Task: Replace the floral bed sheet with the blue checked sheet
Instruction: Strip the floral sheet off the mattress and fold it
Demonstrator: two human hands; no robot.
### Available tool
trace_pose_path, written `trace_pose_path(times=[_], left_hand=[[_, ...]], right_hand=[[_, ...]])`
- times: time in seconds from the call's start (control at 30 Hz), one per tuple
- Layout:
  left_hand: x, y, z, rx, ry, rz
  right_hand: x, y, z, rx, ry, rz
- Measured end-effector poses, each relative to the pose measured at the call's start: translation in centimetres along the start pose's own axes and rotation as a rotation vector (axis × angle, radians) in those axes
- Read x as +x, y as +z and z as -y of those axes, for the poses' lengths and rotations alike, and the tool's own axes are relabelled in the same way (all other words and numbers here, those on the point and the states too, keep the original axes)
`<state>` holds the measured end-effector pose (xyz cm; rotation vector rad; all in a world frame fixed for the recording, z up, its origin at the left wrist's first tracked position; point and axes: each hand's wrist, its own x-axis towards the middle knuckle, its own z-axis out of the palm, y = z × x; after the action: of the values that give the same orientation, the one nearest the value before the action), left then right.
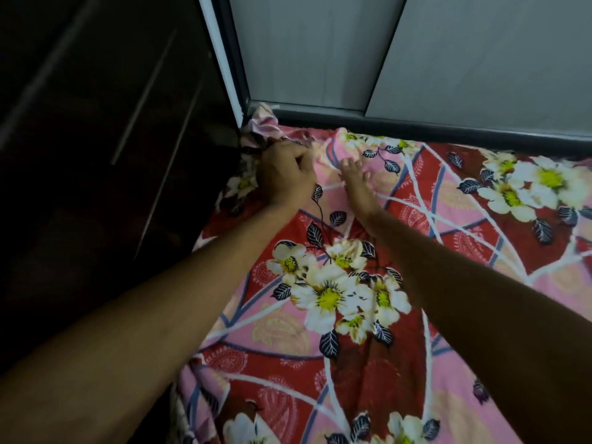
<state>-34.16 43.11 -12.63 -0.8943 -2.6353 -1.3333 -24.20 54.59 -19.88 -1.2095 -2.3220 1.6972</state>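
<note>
The floral bed sheet [368, 315], red and pink with white and yellow flowers, covers the bed. Its far left corner is bunched up by the wall. My left hand [285, 174] grips that bunched corner of the sheet, fingers curled into the fabric. My right hand [355, 181] lies flat on the sheet just to the right, fingers straight and pressing on a raised fold. No blue checked sheet is in view.
A dark wooden wardrobe [96, 139] with long metal handles stands close along the bed's left side. A grey panelled wall [416, 52] with a dark ledge runs behind the bed's far edge.
</note>
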Motion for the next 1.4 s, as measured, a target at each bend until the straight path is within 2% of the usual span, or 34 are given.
trace_pose_path(times=[0.1, 0.2, 0.37, 0.4, 0.47, 0.53, 0.57, 0.63, 0.67, 0.7, 0.77, 0.83, 0.87, 0.97, 1.0, 1.03, 1.1, 1.17, 1.27, 1.33, 1.4], left_hand=[[-4.7, 0.1, -4.6, -0.088, 0.134, 0.159], [-8.0, -0.6, -5.5, -0.125, 0.089, 0.302], [-11.3, -3.7, -3.8, -0.116, 0.091, 0.742], [-11.2, -4.3, -3.3, -0.17, 0.015, 0.76], [-10.3, -5.4, -2.6, -0.304, -0.227, 0.682], [-8.0, -5.4, -1.6, -0.296, -0.364, 0.499], [-6.6, -5.2, -1.0, -0.262, -0.405, 0.392], [-3.6, -4.6, -0.1, -0.219, -0.463, 0.2], [-2.4, -4.2, 0.3, -0.208, -0.465, 0.181], [-1.6, -3.7, 0.7, -0.194, -0.442, 0.214], [-1.7, -2.0, 1.9, -0.188, -0.389, 0.405], [-3.4, 0.0, 2.7, -0.315, -0.452, 0.584], [-4.3, 1.1, 3.6, -0.364, -0.479, 0.635], [-6.3, 1.4, 3.3, -0.286, -0.545, 0.673], [-6.8, 1.3, 2.9, -0.203, -0.523, 0.702], [-7.4, 1.1, 2.5, -0.105, -0.463, 0.733], [-8.6, 1.2, 2.0, 0.048, -0.338, 0.725], [-10.1, 0.6, 1.6, 0.14, -0.253, 0.618], [-12.9, -0.6, 1.5, 0.292, -0.036, 0.447], [-15.6, -2.0, 1.4, 0.345, 0.08, 0.427], [-19.0, -3.5, 0.6, 0.387, 0.244, 0.427]], right_hand=[[-1.5, -2.1, 1.4, 0.344, 0.107, 0.085], [-4.2, -3.5, 2.1, 0.581, 0.15, 0.098], [-7.5, -2.9, 1.7, 0.407, 0.054, -0.213], [-8.0, -2.8, 1.8, 0.388, 0.019, -0.311], [-9.5, -2.5, 2.6, 0.345, -0.052, -0.529], [-10.8, -2.0, 3.4, 0.317, -0.107, -0.65], [-11.3, -1.9, 3.8, 0.293, -0.134, -0.656], [-11.4, -1.3, 3.6, 0.17, -0.211, -0.589], [-10.9, -0.9, 3.3, 0.062, -0.252, -0.519], [-10.0, -0.4, 2.6, -0.078, -0.274, -0.422], [-8.2, 0.4, 1.2, -0.412, -0.207, -0.133], [-7.0, 1.1, -0.2, -0.634, -0.108, 0.104], [-6.5, 1.1, -0.7, -0.595, -0.086, 0.154], [-5.3, 0.2, -1.5, -0.049, -0.053, 0.174], [-5.1, -0.3, -1.6, 0.109, -0.048, 0.203], [-5.1, -0.9, -1.4, 0.163, -0.044, 0.233], [-6.0, -1.1, -1.2, 0.069, -0.037, 0.249], [-7.6, -0.3, -1.6, -0.055, -0.112, 0.166], [-12.6, 1.0, -3.8, -0.152, -0.204, -0.098], [-16.7, 1.4, -6.4, -0.192, -0.243, -0.197], [-21.4, 0.7, -9.5, -0.294, -0.222, -0.205]])
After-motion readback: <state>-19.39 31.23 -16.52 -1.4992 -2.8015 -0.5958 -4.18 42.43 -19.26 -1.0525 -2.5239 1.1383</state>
